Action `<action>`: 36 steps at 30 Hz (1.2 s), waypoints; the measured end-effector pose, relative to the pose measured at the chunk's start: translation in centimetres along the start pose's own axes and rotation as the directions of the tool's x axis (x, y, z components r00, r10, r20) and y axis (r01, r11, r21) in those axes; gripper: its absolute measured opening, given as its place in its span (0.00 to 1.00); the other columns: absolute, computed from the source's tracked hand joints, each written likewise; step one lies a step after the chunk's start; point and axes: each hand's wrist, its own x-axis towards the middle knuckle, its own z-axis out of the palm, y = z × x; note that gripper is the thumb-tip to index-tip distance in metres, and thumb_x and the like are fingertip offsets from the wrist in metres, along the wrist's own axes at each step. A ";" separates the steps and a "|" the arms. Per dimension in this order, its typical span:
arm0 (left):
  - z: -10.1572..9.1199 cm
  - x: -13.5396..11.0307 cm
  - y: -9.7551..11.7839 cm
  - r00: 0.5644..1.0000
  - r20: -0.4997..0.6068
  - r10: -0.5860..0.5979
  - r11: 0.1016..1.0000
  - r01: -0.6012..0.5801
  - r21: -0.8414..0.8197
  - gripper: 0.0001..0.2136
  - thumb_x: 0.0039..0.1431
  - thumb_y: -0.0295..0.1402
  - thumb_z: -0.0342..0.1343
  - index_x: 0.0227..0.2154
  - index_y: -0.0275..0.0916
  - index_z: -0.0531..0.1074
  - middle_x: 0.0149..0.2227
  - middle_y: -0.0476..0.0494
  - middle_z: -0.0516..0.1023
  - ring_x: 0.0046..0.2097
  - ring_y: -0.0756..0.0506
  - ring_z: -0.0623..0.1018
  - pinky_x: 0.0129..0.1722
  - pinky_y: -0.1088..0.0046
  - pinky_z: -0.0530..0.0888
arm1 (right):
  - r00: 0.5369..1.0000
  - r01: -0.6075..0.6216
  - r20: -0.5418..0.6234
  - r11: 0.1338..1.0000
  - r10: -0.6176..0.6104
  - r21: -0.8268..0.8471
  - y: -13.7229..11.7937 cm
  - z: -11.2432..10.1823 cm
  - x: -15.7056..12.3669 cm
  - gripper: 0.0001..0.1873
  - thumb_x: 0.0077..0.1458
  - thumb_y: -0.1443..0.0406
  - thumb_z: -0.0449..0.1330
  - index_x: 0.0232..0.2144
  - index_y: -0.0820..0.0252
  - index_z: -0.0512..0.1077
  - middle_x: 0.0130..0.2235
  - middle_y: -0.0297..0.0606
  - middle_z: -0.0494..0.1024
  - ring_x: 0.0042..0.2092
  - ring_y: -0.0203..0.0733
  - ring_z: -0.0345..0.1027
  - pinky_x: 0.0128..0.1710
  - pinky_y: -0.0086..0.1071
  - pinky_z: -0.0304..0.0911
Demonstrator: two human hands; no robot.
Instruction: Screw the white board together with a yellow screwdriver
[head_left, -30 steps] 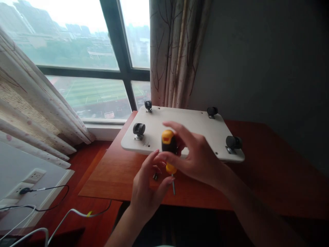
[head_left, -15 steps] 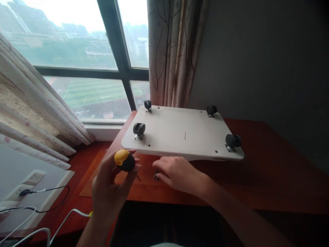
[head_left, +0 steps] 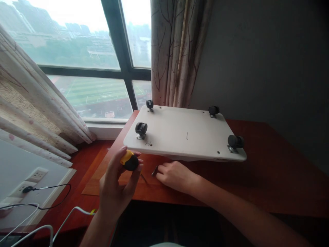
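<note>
My left hand point(head_left: 117, 185) is closed around a screwdriver point(head_left: 130, 162) with a stubby yellow and black handle. Its thin shaft points down toward the tabletop, the grip end facing me. To the right, my right hand point(head_left: 177, 176) is low over the wood, fingertips pinched on a small slim metal piece point(head_left: 154, 171), too small to name exactly. Just beyond both hands lies a white board point(head_left: 174, 127) with its underside up. Black casters stand at its corners, among them the near-left caster point(head_left: 141, 128) and the near-right caster point(head_left: 235, 141).
The board rests on a reddish-brown wooden table point(head_left: 269, 164). Behind is a window point(head_left: 82, 89) with curtains point(head_left: 177, 51). At lower left, a wall socket point(head_left: 38, 174) has a black plug point(head_left: 28, 189), and white cables point(head_left: 73, 209) hang near the table's left side.
My left hand has shifted slightly right with the screwdriver. The metal piece now juts out from the right fingertips at a different angle. The whole view has moved slightly.
</note>
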 end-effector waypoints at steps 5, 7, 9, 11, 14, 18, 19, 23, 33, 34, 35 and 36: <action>-0.1 -0.1 -0.4 1.000 0.013 0.002 0.998 -0.002 0.063 0.29 0.59 0.28 0.63 0.61 0.42 0.61 0.49 0.39 0.79 0.42 0.44 0.83 0.43 0.66 0.82 | 0.988 -0.027 -0.140 0.970 0.062 0.241 0.4 -1.1 -0.3 0.08 0.64 0.72 0.53 0.37 0.61 0.72 0.38 0.39 0.78 0.38 0.38 0.72 0.32 0.29 0.63; 0.0 -0.3 -0.6 1.000 0.004 -0.016 0.999 0.016 0.043 0.29 0.59 0.29 0.63 0.61 0.42 0.60 0.49 0.39 0.78 0.42 0.44 0.83 0.43 0.66 0.83 | 0.946 -0.059 -0.251 0.874 0.203 0.483 0.8 -2.3 -0.3 0.05 0.62 0.69 0.56 0.40 0.59 0.72 0.38 0.35 0.78 0.37 0.35 0.72 0.35 0.27 0.64; 0.0 -0.4 -0.6 1.000 -0.010 -0.029 0.999 0.029 0.015 0.29 0.59 0.30 0.62 0.61 0.43 0.60 0.48 0.40 0.78 0.41 0.45 0.83 0.43 0.66 0.83 | 0.882 -0.063 -0.311 0.743 0.354 0.666 1.3 -3.8 0.1 0.06 0.59 0.69 0.58 0.40 0.59 0.71 0.35 0.32 0.78 0.33 0.33 0.70 0.35 0.26 0.64; -0.1 -0.5 -0.5 0.999 -0.017 -0.033 0.999 0.033 -0.007 0.28 0.60 0.29 0.62 0.61 0.43 0.59 0.47 0.40 0.78 0.41 0.45 0.83 0.43 0.65 0.82 | 0.826 -0.079 -0.322 0.660 0.463 0.747 1.9 -5.3 0.8 0.05 0.58 0.68 0.58 0.39 0.59 0.71 0.32 0.31 0.76 0.30 0.32 0.68 0.34 0.26 0.63; -0.2 -0.6 -0.4 0.999 -0.026 -0.022 1.000 0.022 -0.007 0.28 0.59 0.28 0.62 0.61 0.43 0.59 0.47 0.41 0.78 0.42 0.45 0.83 0.43 0.65 0.82 | 0.793 -0.131 -0.299 0.628 0.530 0.767 2.9 -6.6 2.4 0.04 0.57 0.68 0.59 0.38 0.59 0.71 0.32 0.31 0.77 0.31 0.32 0.68 0.35 0.27 0.62; -0.2 -0.6 -0.2 0.999 -0.041 -0.018 1.000 0.019 0.007 0.28 0.60 0.28 0.63 0.60 0.43 0.60 0.46 0.41 0.78 0.43 0.44 0.83 0.43 0.66 0.82 | 0.803 -0.213 -0.258 0.662 0.538 0.719 3.7 -6.8 4.2 0.04 0.58 0.68 0.60 0.37 0.59 0.73 0.37 0.35 0.80 0.34 0.34 0.70 0.37 0.28 0.61; -0.2 -0.7 -0.2 0.999 -0.048 -0.016 1.000 0.016 0.006 0.28 0.60 0.28 0.63 0.60 0.43 0.60 0.46 0.41 0.78 0.43 0.44 0.83 0.42 0.66 0.82 | 0.804 -0.238 -0.248 0.675 0.540 0.698 3.8 -6.7 4.5 0.03 0.58 0.68 0.60 0.36 0.59 0.74 0.37 0.35 0.80 0.35 0.35 0.70 0.37 0.28 0.61; -0.2 -0.7 -0.2 0.998 -0.059 -0.010 1.000 0.009 -0.013 0.28 0.59 0.28 0.63 0.60 0.43 0.60 0.45 0.42 0.78 0.42 0.45 0.83 0.41 0.67 0.82 | 0.814 -0.299 -0.216 0.707 0.539 0.641 4.1 -6.2 4.8 0.04 0.58 0.68 0.61 0.36 0.60 0.75 0.37 0.37 0.80 0.37 0.37 0.71 0.38 0.29 0.60; -0.2 1.1 0.4 0.994 -0.099 -0.046 0.998 0.041 -0.052 0.30 0.57 0.29 0.65 0.61 0.43 0.61 0.45 0.42 0.79 0.40 0.44 0.83 0.41 0.64 0.83 | 0.604 -0.211 -0.377 0.598 0.702 0.773 0.2 -2.9 -2.5 0.10 0.62 0.63 0.57 0.44 0.54 0.74 0.33 0.34 0.78 0.33 0.39 0.72 0.37 0.33 0.68; -0.4 1.8 0.8 0.993 -0.120 -0.016 0.997 0.006 -0.083 0.32 0.56 0.28 0.66 0.61 0.44 0.60 0.44 0.43 0.79 0.40 0.44 0.83 0.40 0.64 0.84 | 0.592 -0.213 -0.365 0.577 0.718 0.789 -0.4 -1.9 -3.6 0.10 0.62 0.62 0.56 0.44 0.53 0.74 0.33 0.35 0.78 0.34 0.41 0.73 0.38 0.34 0.69; -0.5 2.7 1.2 0.988 -0.150 0.026 0.993 -0.043 -0.109 0.34 0.54 0.27 0.68 0.61 0.44 0.60 0.43 0.44 0.79 0.40 0.44 0.83 0.39 0.64 0.84 | 0.568 -0.224 -0.353 0.553 0.743 0.803 -0.9 -0.9 -4.7 0.09 0.63 0.61 0.56 0.43 0.52 0.74 0.33 0.35 0.79 0.34 0.42 0.74 0.37 0.34 0.69; -0.7 3.7 1.7 0.978 -0.186 0.091 0.985 -0.116 -0.125 0.36 0.52 0.25 0.69 0.62 0.45 0.59 0.43 0.46 0.78 0.40 0.44 0.83 0.38 0.65 0.84 | 0.560 -0.239 -0.325 0.524 0.762 0.817 -1.3 0.1 -5.7 0.09 0.63 0.60 0.56 0.43 0.51 0.74 0.32 0.35 0.79 0.33 0.42 0.74 0.36 0.35 0.70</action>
